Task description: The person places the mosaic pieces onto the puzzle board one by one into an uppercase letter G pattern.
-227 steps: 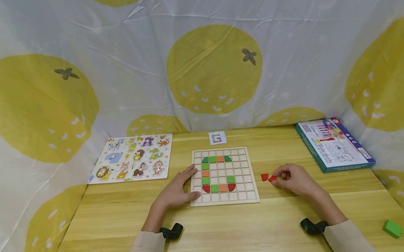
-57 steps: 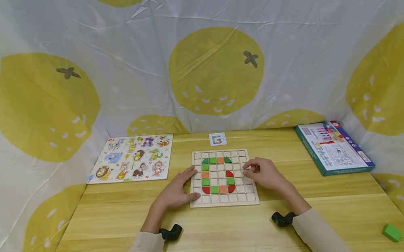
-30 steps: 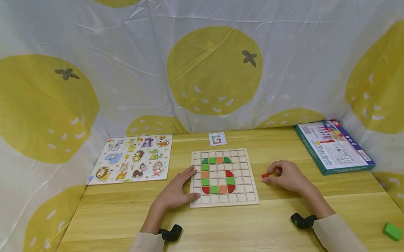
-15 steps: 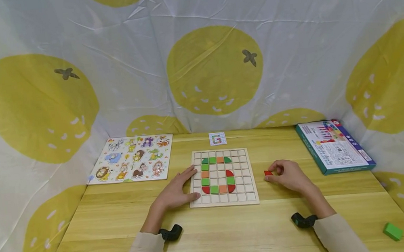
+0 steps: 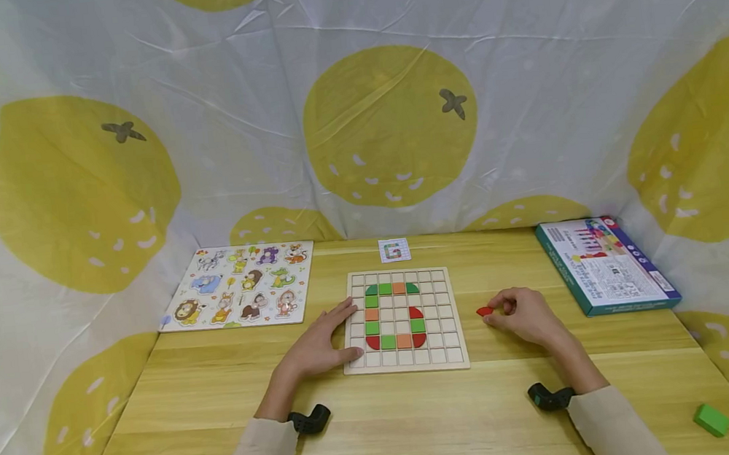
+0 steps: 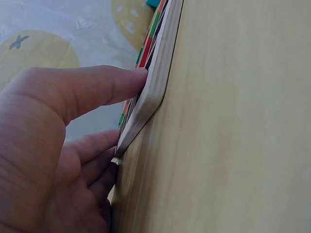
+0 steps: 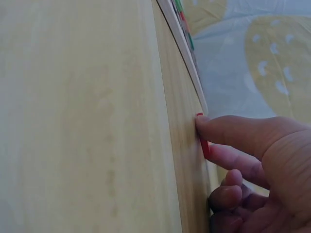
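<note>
My left hand point(image 5: 315, 346) rests on the left edge of a pale wooden grid board point(image 5: 438, 356). In the left wrist view its thumb point(image 6: 114, 82) presses on the board's rim, with the other fingers along the side. Green, orange and red pieces form a G-like ring on the grid, with a red quarter-round piece point(image 5: 415, 313) above the right-hand green square point(image 5: 417, 325). To the right of the board, my right hand point(image 5: 524, 314) pinches another red quarter-round piece point(image 7: 204, 147) between thumb and index finger, at the table surface.
Behind the board lies a small pattern card point(image 5: 394, 250). An animal puzzle board point(image 5: 238, 287) is at the back left, a flat game box point(image 5: 608, 265) at the back right. A green block point(image 5: 711, 420) sits near the right front corner. A lemon-print curtain point(image 5: 376, 6) encloses the table.
One red quarter-round piece has gone from the table onto the grid. My right hand has moved back right from the board to the other red piece, which has since turned slightly. My left hand stays put.
</note>
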Demonstrator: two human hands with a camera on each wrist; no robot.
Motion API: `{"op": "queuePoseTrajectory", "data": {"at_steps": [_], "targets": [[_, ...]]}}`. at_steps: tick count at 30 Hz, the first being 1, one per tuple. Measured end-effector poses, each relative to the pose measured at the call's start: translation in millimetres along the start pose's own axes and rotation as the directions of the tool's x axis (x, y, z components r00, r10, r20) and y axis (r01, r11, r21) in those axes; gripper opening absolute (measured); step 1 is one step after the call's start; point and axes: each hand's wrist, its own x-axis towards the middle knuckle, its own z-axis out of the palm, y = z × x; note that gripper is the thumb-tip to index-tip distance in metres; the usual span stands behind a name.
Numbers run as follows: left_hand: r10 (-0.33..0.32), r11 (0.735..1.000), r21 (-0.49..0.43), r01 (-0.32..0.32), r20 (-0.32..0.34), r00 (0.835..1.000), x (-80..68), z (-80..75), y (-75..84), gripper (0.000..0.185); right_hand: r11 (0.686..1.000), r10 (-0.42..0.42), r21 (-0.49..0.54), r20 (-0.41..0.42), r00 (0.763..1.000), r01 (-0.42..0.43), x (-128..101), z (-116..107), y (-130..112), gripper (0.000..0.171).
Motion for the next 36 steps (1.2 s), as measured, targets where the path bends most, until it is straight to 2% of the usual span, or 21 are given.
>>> {"op": "queuePoseTrajectory", "data": {"at_steps": [6, 19, 36], "targets": [[0.002, 1.000, -0.002, -0.002, -0.001, 1.000, -0.6, -0.6, 0.4, 0.086, 1.000, 0.007, 0.001, 0.000, 1.000, -0.007, 0.5, -0.2, -1.8, 0.025], [0.004, 1.000, -0.006, -0.004, 0.002, 1.000, 0.5, 0.0, -0.3, 0.086, 0.996, -0.080, 0.025, -0.024, 0.996, 0.081, 8.3, 9.3, -14.4, 0.028], [0.009, 1.000, -0.015, -0.009, -0.003, 1.000, -0.4, -0.7, 1.3, 0.085, 0.988, -0.086, 0.126, 0.007, 0.996, 0.084, 22.0, 33.8, -56.2, 0.021]]}}
